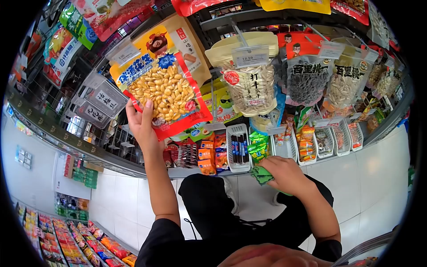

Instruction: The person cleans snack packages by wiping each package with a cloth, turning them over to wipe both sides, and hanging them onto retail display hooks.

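Note:
My left hand (144,122) grips the lower left edge of a red and yellow bag of corn snacks (167,91), thumb on its front and fingers behind. The bag is tilted, and its top is by a price tag (123,54) on the rack. A brown paper snack bag (189,51) hangs behind it. My right hand (284,174) is closed on a crumpled green cloth (261,175), low in front of the bottom shelf. Just beyond the cloth, green snack packets (259,149) fill a white basket.
Bags of sunflower seeds (250,84) and dark seeds (308,75) hang on hooks to the right. White baskets (239,167) line the low shelf, one holding dark pens or sticks. My knees (202,196) are close to the shelf, above the tiled floor (356,187).

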`<state>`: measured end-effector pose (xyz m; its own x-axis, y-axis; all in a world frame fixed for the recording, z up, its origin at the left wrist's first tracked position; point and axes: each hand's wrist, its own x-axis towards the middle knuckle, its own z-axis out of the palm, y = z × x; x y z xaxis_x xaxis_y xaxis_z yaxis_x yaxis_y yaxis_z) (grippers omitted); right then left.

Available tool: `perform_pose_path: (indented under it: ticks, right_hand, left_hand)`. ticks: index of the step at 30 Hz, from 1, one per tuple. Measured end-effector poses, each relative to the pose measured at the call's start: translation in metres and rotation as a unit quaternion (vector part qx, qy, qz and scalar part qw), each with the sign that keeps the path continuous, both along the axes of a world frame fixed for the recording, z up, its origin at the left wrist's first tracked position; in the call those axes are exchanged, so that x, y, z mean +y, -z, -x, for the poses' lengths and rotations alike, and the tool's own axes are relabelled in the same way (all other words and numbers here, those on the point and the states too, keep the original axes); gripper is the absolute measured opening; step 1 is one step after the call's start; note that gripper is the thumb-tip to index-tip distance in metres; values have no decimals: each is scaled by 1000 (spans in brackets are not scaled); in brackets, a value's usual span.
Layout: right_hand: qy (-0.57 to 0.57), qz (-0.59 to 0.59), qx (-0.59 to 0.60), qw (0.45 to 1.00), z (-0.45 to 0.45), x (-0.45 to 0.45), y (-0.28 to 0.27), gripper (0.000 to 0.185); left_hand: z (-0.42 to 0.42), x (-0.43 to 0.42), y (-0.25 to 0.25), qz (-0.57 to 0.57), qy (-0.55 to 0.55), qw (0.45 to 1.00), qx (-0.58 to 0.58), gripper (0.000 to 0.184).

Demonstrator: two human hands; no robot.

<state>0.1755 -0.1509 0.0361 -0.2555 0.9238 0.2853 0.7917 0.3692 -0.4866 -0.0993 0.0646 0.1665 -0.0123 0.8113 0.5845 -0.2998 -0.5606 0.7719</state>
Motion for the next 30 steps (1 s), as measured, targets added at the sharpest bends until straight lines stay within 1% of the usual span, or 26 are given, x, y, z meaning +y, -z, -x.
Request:
perform_pose_path:
  ticks: [2, 5, 10, 13, 17, 21, 26, 29, 30]
  right_hand:
    - [-1, 8, -10, 1000, 0, -1, -4, 42]
    - [-9, 16, -20, 1000, 1, -7, -16, 45]
    - [-20, 23, -10, 999, -2, -10, -25, 49]
    - [2, 16, -13, 1000, -6, -12, -24, 56]
    - [-5, 14, -28, 999, -9, -15, -34, 55]
    - [-18, 13, -41, 999, -8, -17, -38, 56]
    - [-19, 12, -31, 999, -8, -17, -43, 57]
    - [-16, 6, -36, 999, -9, -17, -41, 57]
    - [-19, 6, -33, 999, -8, -16, -41, 57]
  left_hand:
    - [-1, -3, -1, 3, 5, 1000, -1, 42]
    - [-3, -7, -1, 15, 45, 999, -17, 48]
    - [-6, -9, 0, 7, 2, 1000, -8, 46]
    - [-5, -8, -2, -3, 11, 1000, 3, 46]
    - [-6, -2, -7, -11, -13, 1000, 7, 46]
    - [-6, -1, -11, 6, 17, 1000, 5, 45]
    - [-12, 8, -2, 19, 9, 1000, -1, 41]
    - [-17, 22, 0, 11, 26, 1000, 0, 40]
    - [-22, 23, 1, 11, 11, 1000, 8, 43]
